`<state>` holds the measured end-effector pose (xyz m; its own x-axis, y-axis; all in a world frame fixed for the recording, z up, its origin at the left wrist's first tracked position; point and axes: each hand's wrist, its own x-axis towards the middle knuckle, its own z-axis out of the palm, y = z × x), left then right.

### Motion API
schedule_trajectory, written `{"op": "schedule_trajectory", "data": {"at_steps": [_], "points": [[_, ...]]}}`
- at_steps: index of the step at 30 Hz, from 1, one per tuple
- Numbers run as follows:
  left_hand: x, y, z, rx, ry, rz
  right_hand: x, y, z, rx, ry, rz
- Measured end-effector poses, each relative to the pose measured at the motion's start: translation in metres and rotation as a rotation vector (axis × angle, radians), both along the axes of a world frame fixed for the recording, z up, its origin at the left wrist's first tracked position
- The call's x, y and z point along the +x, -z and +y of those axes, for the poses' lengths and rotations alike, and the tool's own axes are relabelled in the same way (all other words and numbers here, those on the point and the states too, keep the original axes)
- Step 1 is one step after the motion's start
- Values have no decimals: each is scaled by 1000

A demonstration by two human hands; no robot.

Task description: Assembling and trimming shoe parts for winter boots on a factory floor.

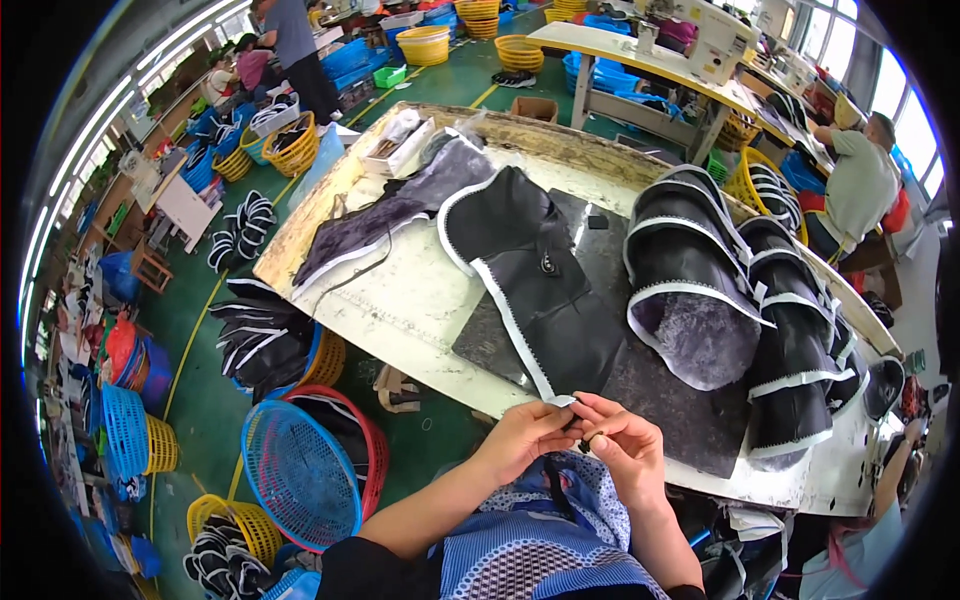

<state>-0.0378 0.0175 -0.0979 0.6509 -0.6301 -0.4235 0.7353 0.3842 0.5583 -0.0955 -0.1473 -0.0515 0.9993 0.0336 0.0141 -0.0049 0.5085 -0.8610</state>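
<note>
A black boot upper (545, 290) with white zipper tape (508, 325) along its edge lies flat on the table, its lower end toward me. At that lower end my left hand (525, 440) is closed, thumb and fingertips pinching the end of the white tape. Right beside it, fingertips almost touching, my right hand (628, 452) pinches a small dark piece (587, 443), too small to make out clearly. A dark grey slab (690, 425) lies partly under the upper. To the left, another upper (400, 205) shows its grey furry lining.
Stacked black boot uppers (690, 250) with white edges stand on the right of the white worktable (375, 325). A white box (400, 150) sits at its far left corner. Left on the floor are a blue basket (300, 470) and heaped uppers (262, 340). Other people work farther off.
</note>
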Motion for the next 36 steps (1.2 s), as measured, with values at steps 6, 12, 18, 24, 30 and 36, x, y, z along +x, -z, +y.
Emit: {"op": "schedule_trajectory", "data": {"at_steps": [6,12,18,24,30,36], "points": [[0,-8,-1,-3,29,-148,-4,-16,5,-103,22,-56],[15,-36,-3,23,-22,-279,2,-28,-5,-734,515,-480],[28,-53,-29,54,52,-379,-4,-4,-30,-822,562,-345],[25,-41,-37,65,92,-393,-9,-8,-33,-1023,650,-482],[24,-40,-42,97,110,-451,-6,-1,-31,-1041,609,-352],[30,-39,-39,153,142,-481,11,-11,-35,-1344,634,-594]]}}
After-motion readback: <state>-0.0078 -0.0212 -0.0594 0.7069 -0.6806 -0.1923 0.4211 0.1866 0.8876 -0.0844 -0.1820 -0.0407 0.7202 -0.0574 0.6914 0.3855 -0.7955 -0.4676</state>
